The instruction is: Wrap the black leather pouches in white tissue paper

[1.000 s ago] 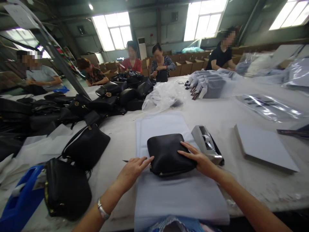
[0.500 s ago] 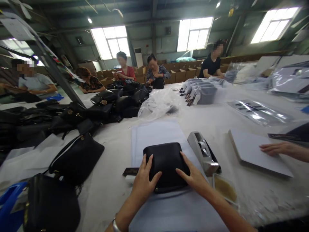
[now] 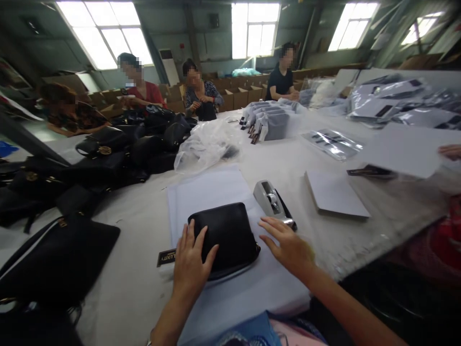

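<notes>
A small black handbag [image 3: 226, 235] lies flat on a stack of white tissue sheets [image 3: 216, 180] in front of me. My left hand [image 3: 192, 257] rests on its left side with the fingers spread, not wrapped round it. Off the bag's right edge, my right hand [image 3: 284, 242] is apart from it, fingers stretched and holding nothing. A dark hang tag [image 3: 166, 257] with gold lettering sticks out left of the bag. Just beyond my right hand stands a grey tape dispenser [image 3: 268, 199].
More black handbags [image 3: 68, 254] pile up on the left. Crumpled clear plastic [image 3: 207, 146], wrapped bags [image 3: 272, 125] and a stack of white boards [image 3: 334, 194] lie on the table. A co-worker's hand [image 3: 450, 152] is at a large white sheet [image 3: 399, 149]. Several people sit across the table.
My right hand has come off the bag and moved to its right. My left hand stays on it. The view has turned rightward. The co-worker's hand has left the white stack.
</notes>
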Available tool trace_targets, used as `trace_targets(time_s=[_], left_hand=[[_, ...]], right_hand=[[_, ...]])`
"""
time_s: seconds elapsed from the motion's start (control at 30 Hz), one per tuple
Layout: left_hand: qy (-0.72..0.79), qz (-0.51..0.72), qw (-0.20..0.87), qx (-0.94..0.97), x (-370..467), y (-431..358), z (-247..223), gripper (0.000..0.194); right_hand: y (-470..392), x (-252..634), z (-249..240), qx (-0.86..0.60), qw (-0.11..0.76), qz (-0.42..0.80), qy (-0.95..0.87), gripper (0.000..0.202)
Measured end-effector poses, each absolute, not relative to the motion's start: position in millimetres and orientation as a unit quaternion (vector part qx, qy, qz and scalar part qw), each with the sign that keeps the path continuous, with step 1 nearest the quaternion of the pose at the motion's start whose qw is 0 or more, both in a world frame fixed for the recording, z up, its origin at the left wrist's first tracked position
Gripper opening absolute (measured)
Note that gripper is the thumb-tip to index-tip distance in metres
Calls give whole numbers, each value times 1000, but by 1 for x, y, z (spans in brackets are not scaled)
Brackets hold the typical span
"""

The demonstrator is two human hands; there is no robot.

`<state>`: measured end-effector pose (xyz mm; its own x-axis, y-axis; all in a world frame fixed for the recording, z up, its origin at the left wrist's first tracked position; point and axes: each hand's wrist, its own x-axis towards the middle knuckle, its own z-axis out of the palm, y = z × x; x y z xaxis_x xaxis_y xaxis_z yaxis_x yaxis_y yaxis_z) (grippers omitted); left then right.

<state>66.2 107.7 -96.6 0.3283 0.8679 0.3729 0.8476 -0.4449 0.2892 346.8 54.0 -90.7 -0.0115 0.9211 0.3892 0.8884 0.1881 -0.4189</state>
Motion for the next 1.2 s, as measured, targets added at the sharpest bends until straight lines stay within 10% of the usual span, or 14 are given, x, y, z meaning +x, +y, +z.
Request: trace_targets(time_s=[0.33,0.8,1.07,1.2], left_hand=[[479,188,-10,858,97,125,-104,66],[482,193,-14,855,98,123,-108,66],[481,191,-19,855,95,123,-112,72],[483,198,-25,852,95,123,-115,76]], right_hand=[[7,436,-91,-710,323,-139,-611,26],[-36,431,-161,-692,124,-96,-705,36],[39,417,-60,-623,356,-98,-690,27],[139,376,-25,-564,338,42,-752,27]])
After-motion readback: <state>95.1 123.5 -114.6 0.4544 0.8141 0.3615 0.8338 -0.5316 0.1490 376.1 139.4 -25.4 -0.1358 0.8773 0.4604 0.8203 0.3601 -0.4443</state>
